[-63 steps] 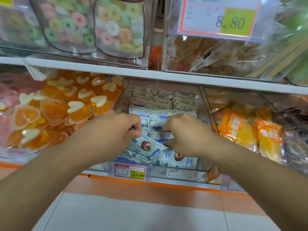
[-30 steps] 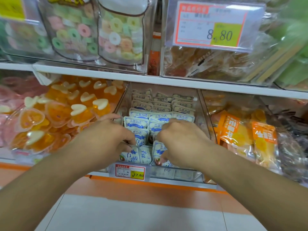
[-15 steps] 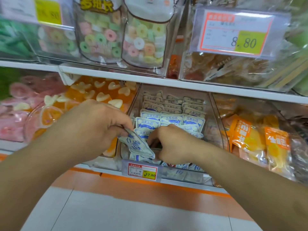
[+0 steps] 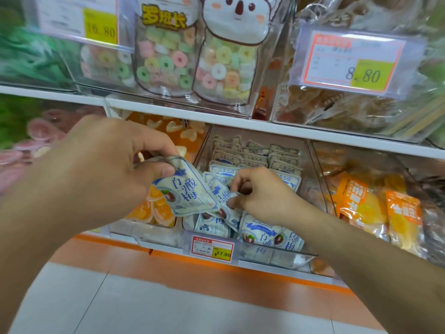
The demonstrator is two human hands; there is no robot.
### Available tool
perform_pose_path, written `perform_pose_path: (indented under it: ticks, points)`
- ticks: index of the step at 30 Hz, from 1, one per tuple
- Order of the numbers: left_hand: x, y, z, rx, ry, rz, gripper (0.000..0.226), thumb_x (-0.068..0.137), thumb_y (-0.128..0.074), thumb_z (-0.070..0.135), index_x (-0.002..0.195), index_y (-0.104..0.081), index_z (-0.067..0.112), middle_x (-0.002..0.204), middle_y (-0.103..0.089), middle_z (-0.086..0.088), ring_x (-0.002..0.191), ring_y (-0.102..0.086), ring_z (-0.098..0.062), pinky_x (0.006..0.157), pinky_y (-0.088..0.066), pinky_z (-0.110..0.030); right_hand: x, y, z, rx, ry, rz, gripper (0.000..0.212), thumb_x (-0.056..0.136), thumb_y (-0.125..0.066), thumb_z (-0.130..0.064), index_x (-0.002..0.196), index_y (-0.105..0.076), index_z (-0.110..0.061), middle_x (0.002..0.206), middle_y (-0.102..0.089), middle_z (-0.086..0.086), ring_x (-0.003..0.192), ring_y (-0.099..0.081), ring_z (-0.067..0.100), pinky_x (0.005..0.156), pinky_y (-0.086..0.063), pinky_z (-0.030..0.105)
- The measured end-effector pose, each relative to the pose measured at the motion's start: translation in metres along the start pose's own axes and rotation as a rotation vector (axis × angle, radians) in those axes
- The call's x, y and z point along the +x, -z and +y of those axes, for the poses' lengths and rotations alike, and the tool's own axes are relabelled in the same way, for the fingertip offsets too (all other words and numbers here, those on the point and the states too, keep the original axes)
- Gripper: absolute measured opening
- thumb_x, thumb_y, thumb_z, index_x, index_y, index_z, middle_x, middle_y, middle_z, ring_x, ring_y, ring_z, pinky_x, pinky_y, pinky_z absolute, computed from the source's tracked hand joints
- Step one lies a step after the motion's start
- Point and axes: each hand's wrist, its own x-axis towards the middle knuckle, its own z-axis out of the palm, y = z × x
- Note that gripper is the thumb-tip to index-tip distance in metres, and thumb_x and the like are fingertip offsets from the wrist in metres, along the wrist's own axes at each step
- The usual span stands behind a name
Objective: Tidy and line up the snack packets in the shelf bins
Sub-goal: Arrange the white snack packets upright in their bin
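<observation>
A clear shelf bin holds several small white-and-blue snack packets, lined up in rows at the back and loose at the front. My left hand pinches one packet by its top edge and holds it lifted in front of the bin's left side. My right hand is inside the bin and pinches a second packet just beside the lifted one. More packets lie flat against the bin's front wall.
A price tag reading 17.80 hangs on the bin's front. Orange heart-shaped jelly cups fill the bin to the left, orange packets the bin to the right. The shelf above carries ring-candy bags and an 8.80 tag.
Both hands were sorting packets down in the bin. My left hand has since lifted one packet up and out to the left, and my right hand has taken hold of a neighbouring packet.
</observation>
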Motion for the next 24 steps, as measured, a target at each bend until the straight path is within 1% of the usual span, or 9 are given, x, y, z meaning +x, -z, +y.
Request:
perform_pose_path:
  ticks: [3, 6, 9, 12, 15, 17, 19, 22, 24]
  points:
    - [-0.001, -0.004, 0.005, 0.066, 0.015, -0.048, 0.02, 0.079, -0.08, 0.028, 0.082, -0.072, 0.046, 0.067, -0.067, 0.024, 0.06, -0.06, -0.002, 0.056, -0.048, -0.026, 0.002, 0.003, 0.002, 0.121, 0.01, 0.021, 0.03, 0.09, -0.077, -0.002, 0.098, -0.061, -0.025, 0.066, -0.069, -0.002, 0.047, -0.052, 0.006, 0.05, -0.044, 0.03]
    - [-0.002, -0.005, 0.004, 0.11, 0.042, -0.068, 0.018, 0.079, -0.081, 0.026, 0.078, -0.074, 0.043, 0.061, -0.063, 0.027, 0.076, -0.058, 0.008, 0.052, -0.035, -0.018, 0.007, 0.004, 0.003, 0.132, 0.041, 0.028, 0.058, 0.089, -0.079, -0.003, 0.128, -0.059, -0.042, 0.068, -0.064, 0.0, 0.057, -0.054, 0.009, 0.056, -0.047, 0.036]
    - [-0.002, -0.007, 0.005, 0.092, 0.073, -0.079, 0.015, 0.081, -0.08, 0.025, 0.079, -0.076, 0.039, 0.059, -0.06, 0.028, 0.081, -0.054, 0.019, 0.051, -0.031, -0.017, 0.009, 0.007, 0.002, 0.198, 0.068, 0.068, 0.072, 0.092, -0.074, 0.002, 0.141, -0.054, -0.047, 0.091, -0.079, -0.007, 0.07, -0.069, 0.017, 0.061, -0.056, 0.04]
    - [-0.002, -0.009, 0.004, 0.084, 0.091, -0.092, 0.015, 0.083, -0.079, 0.024, 0.08, -0.076, 0.039, 0.056, -0.059, 0.027, 0.078, -0.054, 0.021, 0.051, -0.03, -0.016, 0.009, 0.007, 0.003, 0.216, 0.093, 0.127, 0.065, 0.09, -0.075, 0.004, 0.128, -0.06, -0.047, 0.097, -0.078, -0.007, 0.062, -0.066, 0.01, 0.054, -0.051, 0.029]
    - [-0.001, -0.011, 0.002, 0.076, 0.115, -0.131, 0.015, 0.086, -0.076, 0.028, 0.081, -0.074, 0.042, 0.073, -0.06, 0.042, 0.074, -0.055, 0.019, 0.049, -0.032, -0.019, 0.012, -0.004, 0.003, 0.13, 0.089, 0.067, 0.035, 0.089, -0.08, -0.008, 0.101, -0.063, -0.037, 0.089, -0.077, -0.004, 0.066, -0.069, 0.012, 0.055, -0.052, 0.035]
    - [-0.002, -0.013, 0.003, 0.076, 0.108, -0.133, 0.013, 0.086, -0.076, 0.03, 0.081, -0.074, 0.042, 0.071, -0.063, 0.033, 0.077, -0.054, 0.019, 0.05, -0.031, -0.016, 0.011, -0.012, 0.002, -0.1, 0.099, 0.004, 0.018, 0.091, -0.08, -0.026, 0.087, -0.062, -0.029, 0.078, -0.073, 0.0, 0.061, -0.064, 0.016, 0.055, -0.054, 0.041]
    - [-0.002, -0.017, 0.006, 0.075, 0.103, -0.134, 0.012, 0.087, -0.075, 0.033, 0.081, -0.073, 0.043, 0.066, -0.064, 0.023, 0.082, -0.052, 0.018, 0.051, -0.029, -0.012, 0.009, -0.014, 0.001, -0.351, 0.155, -0.042, 0.022, 0.092, -0.076, -0.037, 0.079, -0.067, -0.023, 0.072, -0.069, 0.001, 0.068, -0.062, 0.017, 0.066, -0.057, 0.04]
    - [-0.001, -0.025, 0.01, 0.055, 0.083, -0.161, 0.014, 0.088, -0.074, 0.035, 0.079, -0.07, 0.044, 0.069, -0.064, 0.021, 0.084, -0.052, 0.015, 0.052, -0.032, -0.011, 0.004, -0.001, -0.001, -0.332, 0.132, -0.089, 0.013, 0.099, -0.069, -0.032, 0.102, -0.08, -0.026, 0.099, -0.077, -0.007, 0.091, -0.069, 0.013, 0.086, -0.059, 0.037]
    - [0.001, -0.031, 0.015, 0.048, 0.059, -0.185, 0.01, 0.09, -0.072, 0.035, 0.084, -0.071, 0.043, 0.073, -0.064, 0.02, 0.079, -0.053, 0.009, 0.055, -0.03, -0.013, -0.002, 0.012, 0.0, -0.223, 0.084, -0.025, 0.019, 0.104, -0.061, -0.028, 0.112, -0.078, -0.033, 0.107, -0.077, -0.01, 0.095, -0.071, 0.014, 0.087, -0.058, 0.035]
